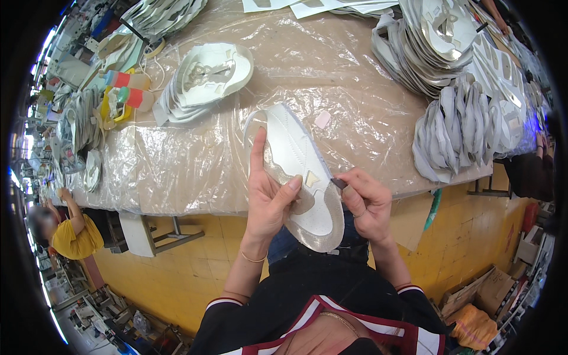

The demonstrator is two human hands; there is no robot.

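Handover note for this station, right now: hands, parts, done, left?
Left hand: holds the white shoe upper above the table edge, index finger along it, thumb on its face.
Right hand: pinches a small dark tool at the upper's right edge, by the tan patch.
Stacks of uppers lie on the plastic-covered table.
Done or left count: cannot tell.

A plastic-covered table (331, 71) carries stacked shoe uppers (207, 77), glue bottles (133, 89) and a pink scrap (322, 120).
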